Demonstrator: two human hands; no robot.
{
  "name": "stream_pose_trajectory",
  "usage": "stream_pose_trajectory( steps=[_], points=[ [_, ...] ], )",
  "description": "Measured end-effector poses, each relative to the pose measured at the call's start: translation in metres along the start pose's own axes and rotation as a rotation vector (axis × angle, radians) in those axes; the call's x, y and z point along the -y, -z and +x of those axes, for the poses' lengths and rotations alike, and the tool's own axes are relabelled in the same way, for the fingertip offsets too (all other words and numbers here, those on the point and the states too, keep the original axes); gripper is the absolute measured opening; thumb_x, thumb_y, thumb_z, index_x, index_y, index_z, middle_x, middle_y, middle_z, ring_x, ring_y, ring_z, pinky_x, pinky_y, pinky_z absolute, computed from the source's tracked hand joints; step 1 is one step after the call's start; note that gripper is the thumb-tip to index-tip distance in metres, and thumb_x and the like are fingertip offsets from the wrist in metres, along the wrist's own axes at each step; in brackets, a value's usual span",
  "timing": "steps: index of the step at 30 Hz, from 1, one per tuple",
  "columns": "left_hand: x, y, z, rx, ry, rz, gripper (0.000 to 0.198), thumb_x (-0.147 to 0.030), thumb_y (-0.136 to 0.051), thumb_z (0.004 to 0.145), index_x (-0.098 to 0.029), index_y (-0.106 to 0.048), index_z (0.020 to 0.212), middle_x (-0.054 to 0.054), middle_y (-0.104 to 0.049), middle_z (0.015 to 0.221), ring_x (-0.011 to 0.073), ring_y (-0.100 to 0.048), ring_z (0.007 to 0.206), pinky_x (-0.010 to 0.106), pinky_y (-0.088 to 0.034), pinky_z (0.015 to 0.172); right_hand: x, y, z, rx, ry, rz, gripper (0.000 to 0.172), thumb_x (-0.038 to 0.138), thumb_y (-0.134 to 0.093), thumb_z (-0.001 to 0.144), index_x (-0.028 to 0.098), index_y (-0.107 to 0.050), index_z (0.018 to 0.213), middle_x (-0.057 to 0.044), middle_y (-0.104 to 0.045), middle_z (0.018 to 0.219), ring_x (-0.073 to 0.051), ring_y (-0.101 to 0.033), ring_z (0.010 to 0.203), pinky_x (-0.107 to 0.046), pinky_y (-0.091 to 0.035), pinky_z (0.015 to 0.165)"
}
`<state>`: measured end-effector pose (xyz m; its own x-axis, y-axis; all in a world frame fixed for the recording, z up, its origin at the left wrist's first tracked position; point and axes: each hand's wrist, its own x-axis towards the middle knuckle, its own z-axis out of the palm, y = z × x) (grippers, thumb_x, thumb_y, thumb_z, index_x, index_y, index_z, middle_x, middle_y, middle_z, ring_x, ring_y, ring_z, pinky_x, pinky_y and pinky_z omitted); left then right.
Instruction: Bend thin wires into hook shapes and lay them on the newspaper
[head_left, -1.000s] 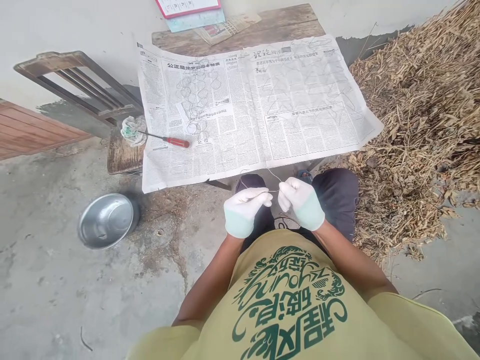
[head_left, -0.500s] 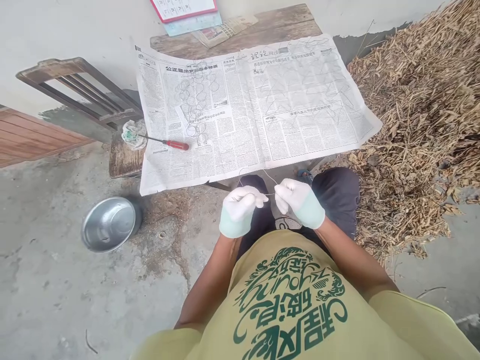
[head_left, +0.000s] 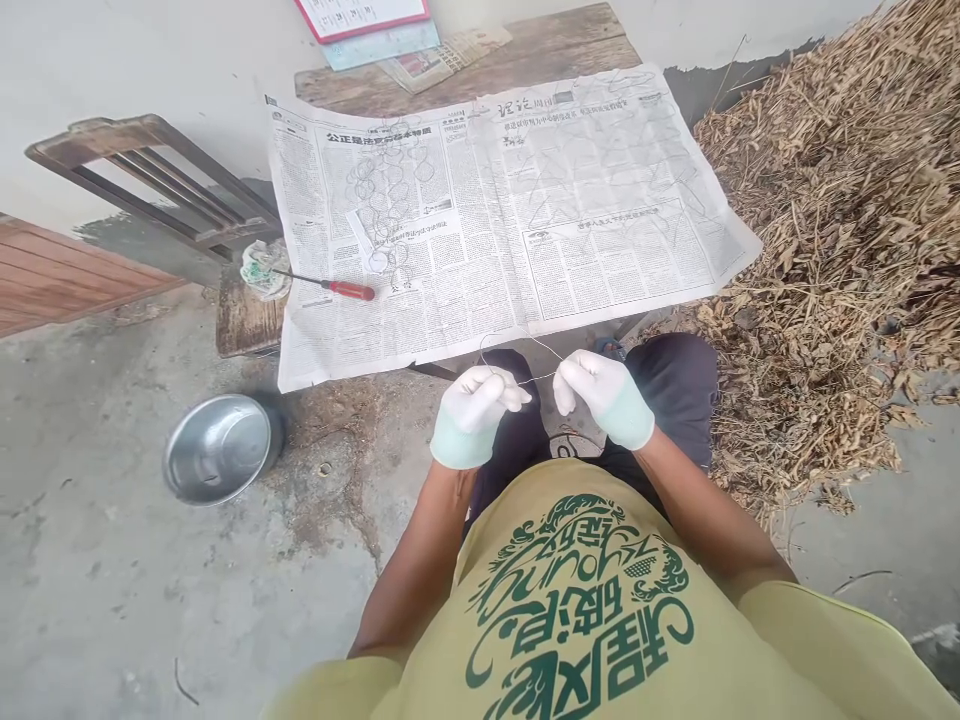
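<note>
My left hand (head_left: 474, 412) and my right hand (head_left: 600, 395) wear white gloves and are held close together above my knees. Both are closed in a pinch on a thin wire (head_left: 525, 345), which loops up between them toward the newspaper's near edge. A newspaper (head_left: 495, 210) lies spread over a low wooden table (head_left: 247, 315) in front of me. On it lie bent wire shapes (head_left: 390, 200) at the left and others, fainter, at the right. A red-handled screwdriver (head_left: 341, 288) rests at the paper's left edge, its tip by a crumpled rag (head_left: 261, 266).
A metal bowl (head_left: 219, 447) stands on the concrete floor at the left. A dark wooden chair frame (head_left: 150, 180) leans by the wall. A large heap of dry straw (head_left: 840, 230) fills the right side. Papers and a red-edged board (head_left: 367, 22) lie at the table's far end.
My hands have shifted slightly left and the wire loop between them stands a little higher. Otherwise only a small camera shift.
</note>
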<state>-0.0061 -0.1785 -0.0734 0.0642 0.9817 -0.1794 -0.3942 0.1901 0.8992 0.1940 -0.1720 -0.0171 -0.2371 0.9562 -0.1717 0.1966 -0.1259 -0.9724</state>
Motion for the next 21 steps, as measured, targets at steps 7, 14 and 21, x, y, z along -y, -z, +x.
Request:
stream_pose_trajectory(
  steps=[7,14,21],
  points=[
    [0.001,-0.009,-0.005,-0.005,0.010,0.019,0.041,-0.054,-0.088,0.076,-0.019,-0.068,0.072,0.004,-0.071,0.065,0.0193,-0.071,0.066,0.037,-0.063,0.073,-0.012,-0.005,0.004,-0.022,-0.040,0.147,0.025,0.031,-0.054,0.096,0.022,-0.067,0.076,0.001,-0.067,0.061,-0.014,-0.059,0.059,-0.030,-0.051,0.064],
    [0.010,-0.013,-0.006,-0.048,0.089,-0.025,0.039,-0.051,-0.091,0.072,-0.017,-0.073,0.081,0.007,-0.076,0.074,0.0186,-0.071,0.063,0.035,-0.061,0.065,-0.042,-0.018,0.007,0.026,-0.087,0.491,0.025,0.043,-0.061,0.093,0.020,-0.071,0.094,0.002,-0.068,0.060,-0.015,-0.061,0.058,-0.032,-0.052,0.066],
    [0.007,-0.018,-0.007,-0.211,0.099,0.178,0.029,-0.042,-0.083,0.081,-0.016,-0.075,0.092,0.006,-0.079,0.081,0.0189,-0.074,0.070,0.035,-0.061,0.075,-0.031,-0.016,0.003,-0.097,-0.065,0.271,0.031,0.042,-0.060,0.097,0.020,-0.073,0.080,0.001,-0.068,0.059,-0.014,-0.059,0.057,-0.029,-0.051,0.063]
  ],
)
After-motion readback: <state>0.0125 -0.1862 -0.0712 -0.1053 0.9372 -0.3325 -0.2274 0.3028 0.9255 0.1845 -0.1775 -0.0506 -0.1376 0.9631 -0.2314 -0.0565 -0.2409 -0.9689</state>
